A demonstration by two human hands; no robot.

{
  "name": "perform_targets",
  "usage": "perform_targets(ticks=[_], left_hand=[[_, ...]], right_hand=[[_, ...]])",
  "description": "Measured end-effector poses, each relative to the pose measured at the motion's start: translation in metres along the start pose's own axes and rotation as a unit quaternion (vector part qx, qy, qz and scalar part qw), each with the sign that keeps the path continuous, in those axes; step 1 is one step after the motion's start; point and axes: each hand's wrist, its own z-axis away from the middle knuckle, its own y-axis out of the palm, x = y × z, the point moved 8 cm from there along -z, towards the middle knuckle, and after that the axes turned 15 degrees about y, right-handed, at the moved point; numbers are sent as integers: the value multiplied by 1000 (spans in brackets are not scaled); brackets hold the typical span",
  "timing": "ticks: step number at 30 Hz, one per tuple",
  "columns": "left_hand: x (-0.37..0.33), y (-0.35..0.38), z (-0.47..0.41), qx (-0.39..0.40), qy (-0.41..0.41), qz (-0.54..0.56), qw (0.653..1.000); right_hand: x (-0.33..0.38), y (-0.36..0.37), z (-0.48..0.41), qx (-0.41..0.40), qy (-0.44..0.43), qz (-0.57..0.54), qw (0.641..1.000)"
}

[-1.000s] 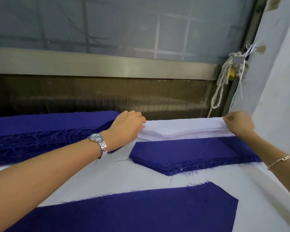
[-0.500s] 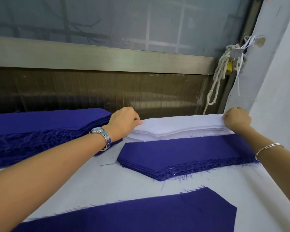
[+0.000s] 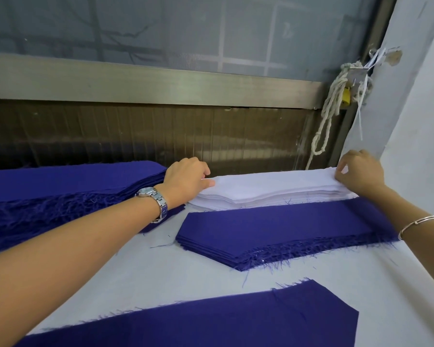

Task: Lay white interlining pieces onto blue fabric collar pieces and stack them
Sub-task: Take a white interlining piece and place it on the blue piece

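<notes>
Left hand [image 3: 186, 177], right hand [image 3: 361, 172] seemingly pinch interlining [image 3: 273, 187] ends.

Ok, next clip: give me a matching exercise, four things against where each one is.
Things: 1 white interlining stack; 2 single blue piece; 3 wristwatch; 4 bangle.
Places: a on the right wrist; b nearest the camera; c left hand and right hand at its ends; d on the left wrist.
Pairs: 1-c, 2-b, 3-d, 4-a.

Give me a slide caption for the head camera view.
Left hand and right hand hold opposite ends of the white interlining stack.
</notes>
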Motion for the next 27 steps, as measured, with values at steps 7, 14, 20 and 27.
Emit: perform_targets(ticks=[7,14,20,27], left_hand=[[1,7,-6,25,11,-5,1000],[10,13,-7,30,-5,62,998],[9,15,-10,33,9,63,997],[4,18,-12,41,26,72,996]], right_hand=[[-9,7,-3,36,-21,-46,998],[-11,4,5,39,-49,-97,993],[-13,7,4,34,-55,-100,993],[-8,1,7,-16,-118,-56,991]])
